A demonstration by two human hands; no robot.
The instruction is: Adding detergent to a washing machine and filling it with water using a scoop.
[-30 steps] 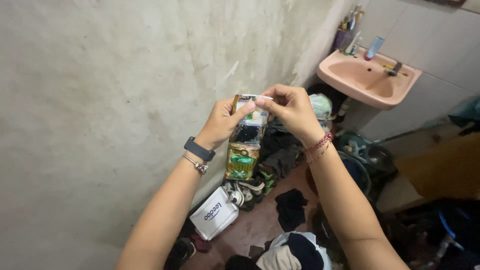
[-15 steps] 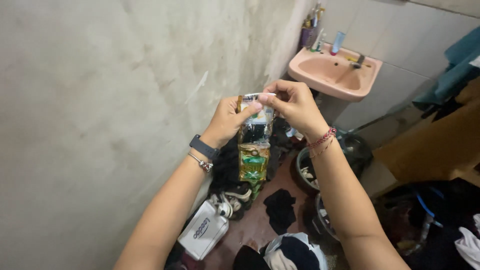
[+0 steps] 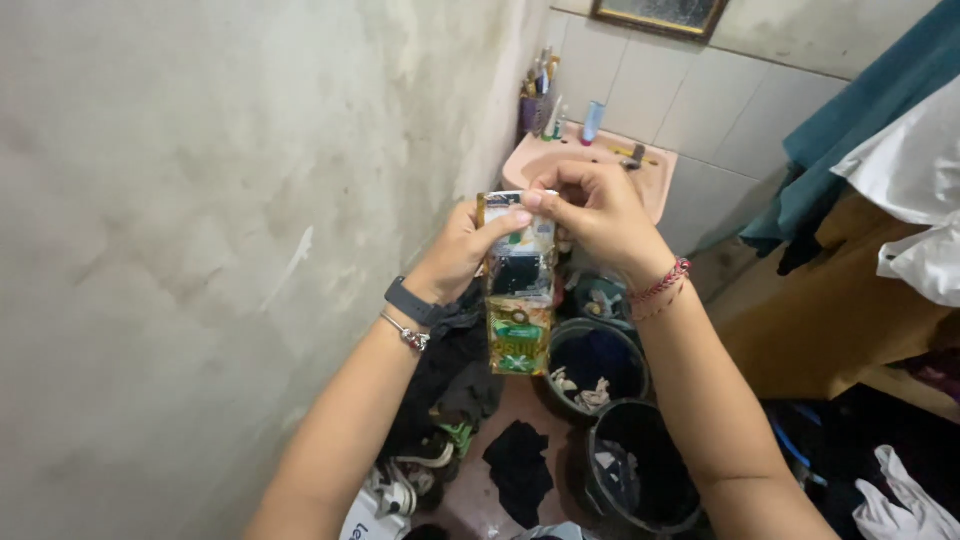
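Pinching a sachet (image 3: 518, 285) by its top edge — left hand (image 3: 462, 250), right hand (image 3: 597, 212), strip hanging below both hands

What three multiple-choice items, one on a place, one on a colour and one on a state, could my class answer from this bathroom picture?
1. Where is the sachet?
A. in the sink
B. held up between both hands
C. on the floor

2. What colour is the sink?
A. pink
B. white
C. blue

3. How do the hands hold the sachet?
A. flat on open palms
B. one hand only, at its bottom
C. fingertips of both pinch its top edge

Answers:
1 B: the left hand and right hand hold it in the air, above the buckets.
2 A: the basin by the tiled wall is pink.
3 C: thumbs and forefingers meet at the top edge and the rest hangs down.
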